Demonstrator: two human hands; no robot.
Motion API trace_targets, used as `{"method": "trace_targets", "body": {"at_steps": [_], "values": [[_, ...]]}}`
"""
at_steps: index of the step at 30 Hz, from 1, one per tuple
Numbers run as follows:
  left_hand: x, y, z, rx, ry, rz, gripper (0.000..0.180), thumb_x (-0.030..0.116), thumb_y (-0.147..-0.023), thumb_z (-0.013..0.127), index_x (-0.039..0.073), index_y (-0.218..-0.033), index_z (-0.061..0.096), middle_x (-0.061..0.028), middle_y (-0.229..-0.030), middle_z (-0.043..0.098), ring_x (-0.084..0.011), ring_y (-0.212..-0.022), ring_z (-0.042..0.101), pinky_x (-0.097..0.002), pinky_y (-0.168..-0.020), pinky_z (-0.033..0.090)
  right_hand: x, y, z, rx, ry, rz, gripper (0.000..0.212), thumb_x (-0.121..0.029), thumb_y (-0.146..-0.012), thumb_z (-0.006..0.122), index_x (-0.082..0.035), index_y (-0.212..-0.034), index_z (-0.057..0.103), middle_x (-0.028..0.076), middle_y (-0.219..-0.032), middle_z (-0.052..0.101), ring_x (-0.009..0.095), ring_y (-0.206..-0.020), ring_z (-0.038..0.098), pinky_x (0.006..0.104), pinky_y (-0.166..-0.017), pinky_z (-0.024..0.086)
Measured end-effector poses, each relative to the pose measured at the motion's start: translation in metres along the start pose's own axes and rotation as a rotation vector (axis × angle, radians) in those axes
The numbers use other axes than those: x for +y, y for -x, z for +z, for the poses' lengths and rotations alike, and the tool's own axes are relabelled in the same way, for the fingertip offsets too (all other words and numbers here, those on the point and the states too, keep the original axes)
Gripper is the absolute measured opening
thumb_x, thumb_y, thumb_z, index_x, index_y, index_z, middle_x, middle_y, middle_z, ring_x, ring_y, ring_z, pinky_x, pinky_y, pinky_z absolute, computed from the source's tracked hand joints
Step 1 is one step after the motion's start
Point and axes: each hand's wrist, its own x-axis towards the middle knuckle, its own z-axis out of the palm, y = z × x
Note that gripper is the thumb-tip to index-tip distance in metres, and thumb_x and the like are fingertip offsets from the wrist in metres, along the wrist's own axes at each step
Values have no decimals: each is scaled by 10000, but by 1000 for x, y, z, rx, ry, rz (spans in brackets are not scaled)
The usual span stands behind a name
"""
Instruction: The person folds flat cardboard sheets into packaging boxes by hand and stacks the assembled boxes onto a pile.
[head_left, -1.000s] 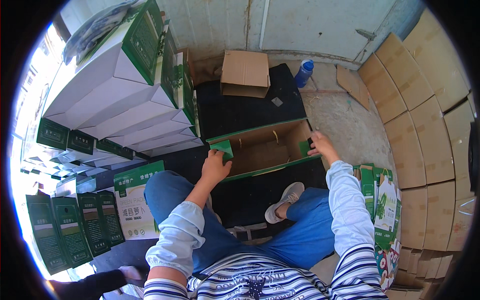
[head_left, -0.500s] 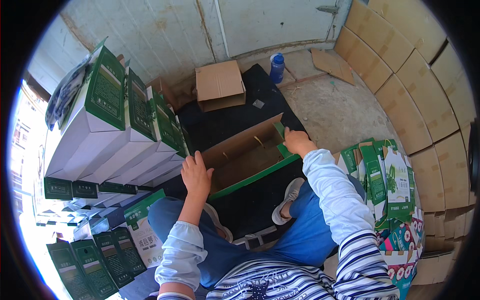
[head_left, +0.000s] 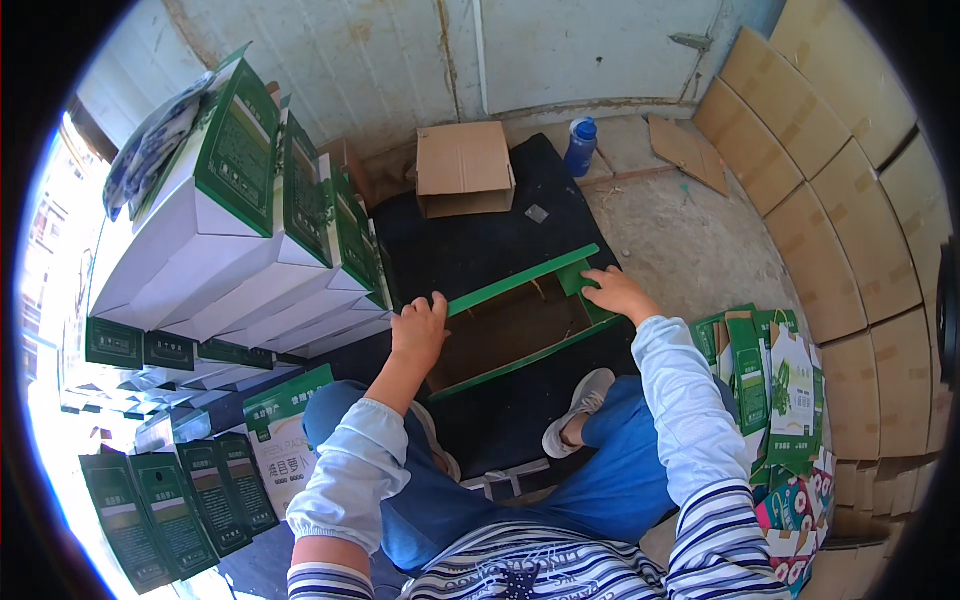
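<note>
A long carton [head_left: 524, 279] with green edges and a brown cardboard inside lies open-topped on the black mat, in front of my feet. Two yellowish cord pieces show on its far inner wall. My left hand [head_left: 418, 330] grips its left end near the far corner, fingers bent over the edge. At the other end my right hand [head_left: 618, 295] has its fingers closed on the green end flap, the thumb side toward the inside. The far side panel's green lip folds outward along the top. What lies under my left palm is hidden.
White-and-green cartons [head_left: 235, 160] are stacked at left, with a cloth [head_left: 160, 140] on top. A brown box [head_left: 463, 160] and a blue bottle [head_left: 580, 148] stand beyond. Flattened green cartons [head_left: 765, 390] lie right, before a wall of brown boxes [head_left: 800, 150].
The carton's far edge now shows a green folded lip where plain brown cardboard stood. Both hands keep to its ends, the left slightly further right. The whole view has shifted a little.
</note>
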Motion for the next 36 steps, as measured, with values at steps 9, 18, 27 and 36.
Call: {"method": "trace_targets", "body": {"at_steps": [9,18,27,36], "values": [[-42,-8,-18,-391,712,63,498,81,-763,592,61,-1236,436,-182,-1133,523,-356,-1026,536,-407,-904,420,-5,2,-2,-43,-153,85,598,-520,-803,503,-181,-1296,490,187,-1211,485,353,-1135,478,411,-951,377],[-39,1,11,-113,211,13,335,115,-678,708,71,-932,495,-95,-894,562,-270,-917,582,-390,-730,486,-17,2,-7,-9,-157,80,563,-513,-829,475,-151,-1258,525,201,-1173,504,360,-1101,489,406,-945,380],[-33,-1,26,107,-7,200,171,130,-694,629,102,-834,534,-48,-820,553,-209,-800,577,-341,-664,464,2,-7,2,50,-131,-42,434,-315,-800,577,-91,-1172,586,210,-1090,560,335,-1036,536,394,-867,432],[-46,3,2,-268,285,284,664,396,-787,636,106,-1325,376,-138,-1100,528,-316,-1015,533,-417,-833,454,-5,-1,7,364,-409,-41,593,-37,-761,526,-76,-1332,374,195,-1104,564,344,-1045,536,384,-863,439]]}}
